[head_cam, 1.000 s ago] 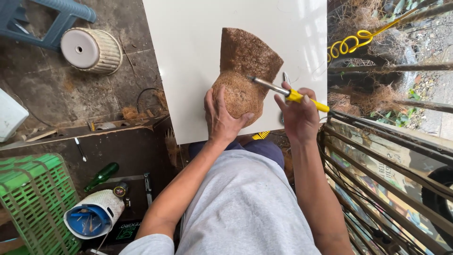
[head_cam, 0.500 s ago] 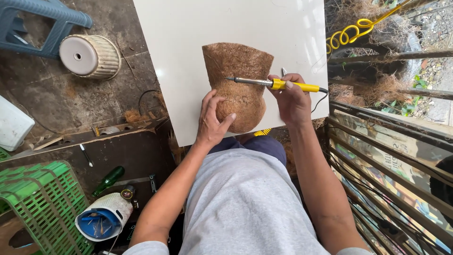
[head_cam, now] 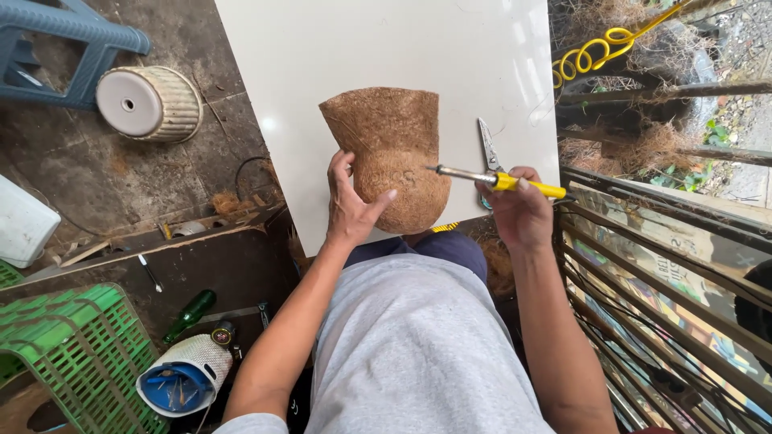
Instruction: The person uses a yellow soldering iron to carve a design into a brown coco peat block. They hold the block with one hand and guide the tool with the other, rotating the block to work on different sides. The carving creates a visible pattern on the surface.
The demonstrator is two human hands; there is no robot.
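Since the earlier frame the soldering iron (head_cam: 494,179) has swung off the top of the coir pot (head_cam: 392,153); its tip is now pointing left at the pot's right flank, about mid-height, tip right at the fibre — contact can't be confirmed. Pot has shifted little, still lying mouth-away on the white board (head_cam: 338,64).

Near: one grey-shirted torso, two bare forearms. Left hand (head_cam: 350,205) is gripping the pot's lower left side, thumb pressing across the rounded base, fingers wrapping behind. Right hand (head_cam: 521,210) is closed around the iron's yellow handle, fingers curled tight; its cord is trailing off right.

Lower left on the floor: one green plastic crate (head_cam: 68,354), one white mesh basket with a blue insert (head_cam: 186,374), one green bottle (head_cam: 190,313), one small screwdriver-like tool (head_cam: 149,272).

Mid: one pair of scissors or snips (head_cam: 486,146) is lying on the board just right of the pot, partly hiding behind the iron. One white container (head_cam: 22,223) is sitting at the left edge.

Far: one overturned cream pot (head_cam: 150,102) is sitting on the concrete, one blue plastic stool (head_cam: 68,44) just beyond it. Upper right: one coiled yellow cable (head_cam: 599,48) over dry brush, metal railing (head_cam: 667,265) running down the right side.
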